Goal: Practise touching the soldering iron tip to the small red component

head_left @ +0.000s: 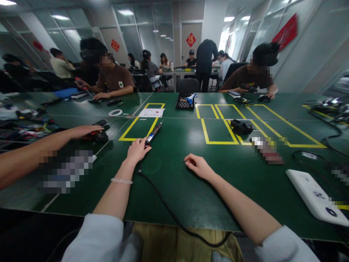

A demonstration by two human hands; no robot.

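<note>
My left hand [137,150] rests on the green table, its fingers closed around the rear end of a slim electric screwdriver [155,133]. The tool lies at a slant, with its silver tip pointing away to the upper right and a blue band on its body. A black cable [163,202] runs from beside my left wrist across the table and over the near edge. My right hand [199,166] lies on the table to the right, fingers loosely curled, with nothing visible in them.
A black bit case [185,102] with a blue-and-white item stands ahead. Yellow tape outlines mark the green table [174,189]. A black device [241,127] and a white power bank [316,196] lie right. A neighbour's hand [87,131] reaches in from the left. Co-workers sit opposite.
</note>
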